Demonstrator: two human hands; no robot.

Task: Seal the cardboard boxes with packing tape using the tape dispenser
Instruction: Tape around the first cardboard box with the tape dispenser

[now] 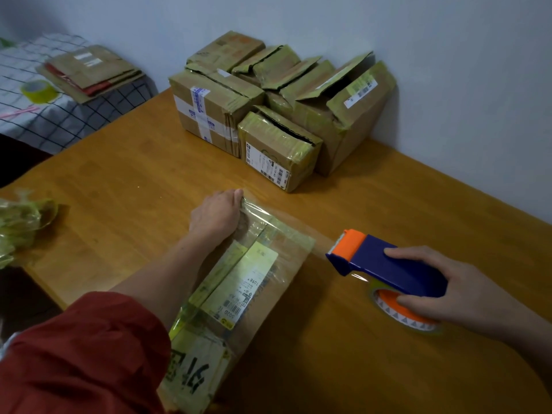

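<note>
A flat cardboard box (pixel 268 282) with a white label and old yellowish tape lies in front of me on the wooden table (pixel 125 186). My left hand (pixel 216 215) grips its far end, fingers curled over the edge onto a strip of clear tape (pixel 268 215). The tape stretches from there to the right, to the blue and orange tape dispenser (pixel 385 264). My right hand (pixel 442 289) grips the dispenser, which hangs off the box's right side just above the table.
Several cardboard boxes (pixel 277 106), some with open flaps, are stacked against the wall at the back. Crumpled used tape (pixel 21 225) lies at the table's left edge. A checked cloth surface at far left bears flattened cardboard (pixel 92 70) and a yellow tape roll (pixel 38 91).
</note>
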